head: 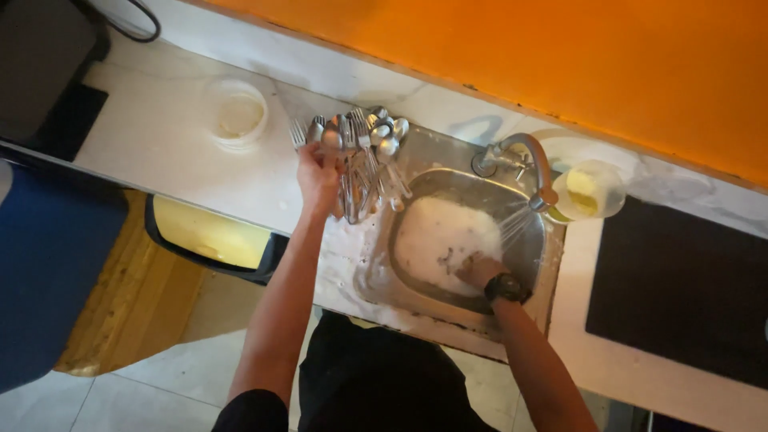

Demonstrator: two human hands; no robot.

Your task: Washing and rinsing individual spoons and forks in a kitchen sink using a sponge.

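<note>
Two hands work at a small steel sink [416,164] set into a white tabletop [160,136]. The left hand [318,178] rests at the sink's left rim, fingers closed around a bundle of wet cutlery [362,152]: spoons and forks fanned out, bowls and tines pointing toward the tabletop's far edge. The cutlery lies partly on the tabletop and partly over the sink's far-left corner.

The right hand [478,270] is down inside the basin, near its front-right corner, half buried in white foam [440,236]; whether its fingers are spread or closed cannot be told. A black wristwatch [506,288] sits on that wrist.

A curved metal tap [520,160] stands at the sink's far-right corner and sprays water toward the right hand. Just beside the tap, on the right, stands a clear container with yellow contents [590,190]. A round translucent tub [234,114] sits on the tabletop, left of the cutlery. A dark mat [680,288] covers the tabletop's right part.
</note>
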